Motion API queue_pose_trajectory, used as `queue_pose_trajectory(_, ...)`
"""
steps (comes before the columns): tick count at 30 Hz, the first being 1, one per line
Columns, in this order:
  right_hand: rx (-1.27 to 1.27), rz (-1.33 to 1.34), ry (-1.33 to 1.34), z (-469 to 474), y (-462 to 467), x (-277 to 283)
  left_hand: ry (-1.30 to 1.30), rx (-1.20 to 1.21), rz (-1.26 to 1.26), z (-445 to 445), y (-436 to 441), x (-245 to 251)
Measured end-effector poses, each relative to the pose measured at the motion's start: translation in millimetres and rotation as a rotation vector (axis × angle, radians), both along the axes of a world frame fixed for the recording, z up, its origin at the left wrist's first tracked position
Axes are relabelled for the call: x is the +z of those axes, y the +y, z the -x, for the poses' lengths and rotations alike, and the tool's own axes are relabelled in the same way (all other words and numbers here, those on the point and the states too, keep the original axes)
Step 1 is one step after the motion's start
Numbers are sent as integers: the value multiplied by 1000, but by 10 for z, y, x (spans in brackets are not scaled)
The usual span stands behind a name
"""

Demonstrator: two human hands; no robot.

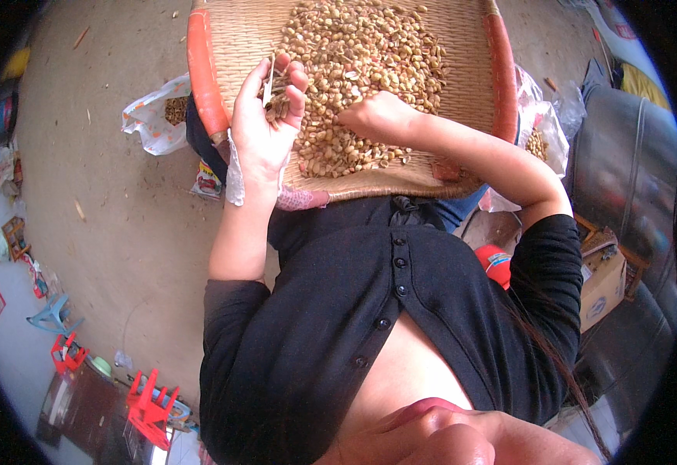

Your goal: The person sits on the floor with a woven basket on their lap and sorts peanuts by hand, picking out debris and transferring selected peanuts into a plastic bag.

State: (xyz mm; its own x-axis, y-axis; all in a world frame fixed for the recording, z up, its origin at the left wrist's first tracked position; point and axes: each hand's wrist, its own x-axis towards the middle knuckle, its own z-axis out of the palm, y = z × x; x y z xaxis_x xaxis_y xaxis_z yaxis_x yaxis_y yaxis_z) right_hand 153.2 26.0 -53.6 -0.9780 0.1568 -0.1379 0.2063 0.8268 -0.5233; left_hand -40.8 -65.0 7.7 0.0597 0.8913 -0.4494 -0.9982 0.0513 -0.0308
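Observation:
A woven basket tray (460,70) with orange-covered edges rests at my lap, bearing a wide heap of shelled nuts (367,64), apparently peanuts. My left hand (274,104) is palm up over the tray's left part, its fingers curled around dry stem bits and husk debris (278,93). A whitish wrap or sleeve piece hangs at that wrist. My right hand (376,116) reaches into the middle of the heap, back of the hand up and fingers bent down; the fingertips and anything between them are hidden.
A plastic bag (152,125) with brown debris stands left of the tray. Another bag (550,136) holding nuts is at its right, near a dark couch (629,157) and a cardboard box (603,290). Red plastic stools (152,407) stand at lower left.

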Motion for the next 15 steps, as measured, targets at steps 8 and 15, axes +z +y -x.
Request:
queue_pose_trajectory(8, -563, 1649, -14, -21, 331, 385, 37, 10, 26, -6, -1, 13)
queue_pose_trajectory(15, -484, 1729, -90, -23, 309, 340, 68, 19, 35, -13, 6, 30)
